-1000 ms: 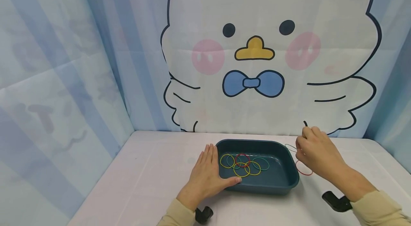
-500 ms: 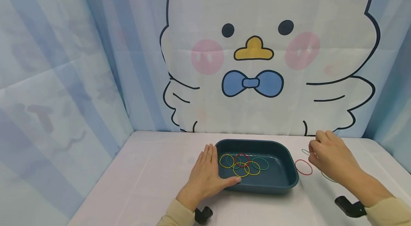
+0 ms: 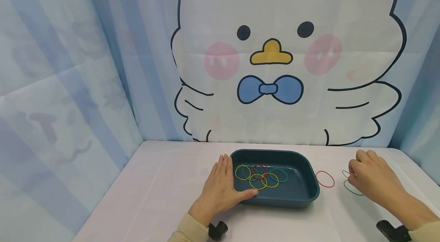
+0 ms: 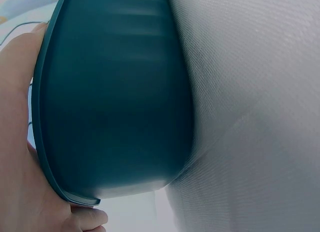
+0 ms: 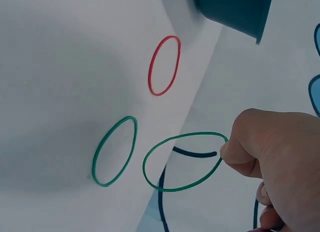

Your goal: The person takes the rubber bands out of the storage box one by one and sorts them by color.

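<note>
Green rubber band (image 5: pixel 184 161) — pinched by right hand (image 3: pixel 372 181) above white table (image 3: pixel 165 181); left hand (image 3: pixel 220 188) flat.

Head view looks forward and down over the counter (image 3: pixel 165 181); both wrist views sit close, sharing its teal tray (image 3: pixel 295 192)

Beige long sleeves (image 3: pixel 187 231), black wrist-worn camera mounts (image 3: pixel 217 229), bare hands
</note>
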A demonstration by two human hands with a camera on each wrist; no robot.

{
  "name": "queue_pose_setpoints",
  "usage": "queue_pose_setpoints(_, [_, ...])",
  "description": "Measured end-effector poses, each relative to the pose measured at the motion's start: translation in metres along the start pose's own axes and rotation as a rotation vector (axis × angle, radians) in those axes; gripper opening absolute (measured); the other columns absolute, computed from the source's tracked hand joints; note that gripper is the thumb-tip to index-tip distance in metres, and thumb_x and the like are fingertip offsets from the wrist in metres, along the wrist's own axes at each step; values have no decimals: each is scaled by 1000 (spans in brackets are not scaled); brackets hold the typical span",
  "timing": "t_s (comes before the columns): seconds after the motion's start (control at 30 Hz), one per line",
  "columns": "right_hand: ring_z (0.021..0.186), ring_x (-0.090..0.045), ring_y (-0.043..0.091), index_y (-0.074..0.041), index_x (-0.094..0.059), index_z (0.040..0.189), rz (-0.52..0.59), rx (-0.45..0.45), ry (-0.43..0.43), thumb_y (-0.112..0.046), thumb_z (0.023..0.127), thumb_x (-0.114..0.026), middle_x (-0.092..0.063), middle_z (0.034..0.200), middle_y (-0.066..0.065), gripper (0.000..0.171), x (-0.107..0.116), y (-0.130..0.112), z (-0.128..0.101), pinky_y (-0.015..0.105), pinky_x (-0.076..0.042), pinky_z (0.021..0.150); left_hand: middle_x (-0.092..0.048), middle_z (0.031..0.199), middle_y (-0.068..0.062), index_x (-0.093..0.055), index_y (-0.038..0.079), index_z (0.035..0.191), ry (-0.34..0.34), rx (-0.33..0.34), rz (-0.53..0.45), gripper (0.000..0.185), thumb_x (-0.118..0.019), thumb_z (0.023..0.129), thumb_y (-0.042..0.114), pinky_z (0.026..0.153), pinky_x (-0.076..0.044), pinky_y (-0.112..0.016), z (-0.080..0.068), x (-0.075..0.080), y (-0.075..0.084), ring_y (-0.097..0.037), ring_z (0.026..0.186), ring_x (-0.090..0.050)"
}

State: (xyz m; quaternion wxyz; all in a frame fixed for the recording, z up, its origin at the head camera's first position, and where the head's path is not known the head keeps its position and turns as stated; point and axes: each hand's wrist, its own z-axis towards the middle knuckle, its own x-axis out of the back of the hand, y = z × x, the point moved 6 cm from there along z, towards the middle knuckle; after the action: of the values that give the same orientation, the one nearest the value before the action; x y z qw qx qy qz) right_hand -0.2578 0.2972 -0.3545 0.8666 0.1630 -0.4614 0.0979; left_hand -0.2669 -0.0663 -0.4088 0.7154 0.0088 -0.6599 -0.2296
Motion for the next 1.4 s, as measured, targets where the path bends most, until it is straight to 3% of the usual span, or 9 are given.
queue_pose_setpoints(0.23, [66,-36,21,-10,-54,60,9,-37,-24,-1,57,-81,-38,67,1,29,-8,15,-13,31,-27,56,-14,166,-17,-13,0,158,-8,5,-3,126,-46,75,89,126,-17,-46,1,0,-1,-30,155,-11])
queue_pose_setpoints(0.47, [68,-38,23,-7,-57,63,-12,-94,-133,-4,61,-84,-41,69,3,28,-17,21,-19,33,-30,58,-14,166,-18,-13,0,158,-6,2,-6,126,-47,76,89,126,-17,-46,1,-1,-1,-30,155,-11])
queue_pose_setpoints(0.9, [70,-37,20,-13,-58,64,25,-60,-235,-6,63,-83,-43,72,0,25,-32,17,-31,32,-32,59,-15,166,-18,-14,0,158,-6,2,-3,126,-46,75,90,126,-17,-46,1,-1,0,-31,155,-11])
queue_pose_setpoints(1.4, [70,-36,18,-18,-52,65,69,-46,-70,-10,58,-86,-38,72,-3,35,-23,9,-27,29,-27,58,-15,166,-17,-15,0,158,-4,4,-1,126,-47,75,89,126,-17,-46,0,0,0,-30,155,-12])
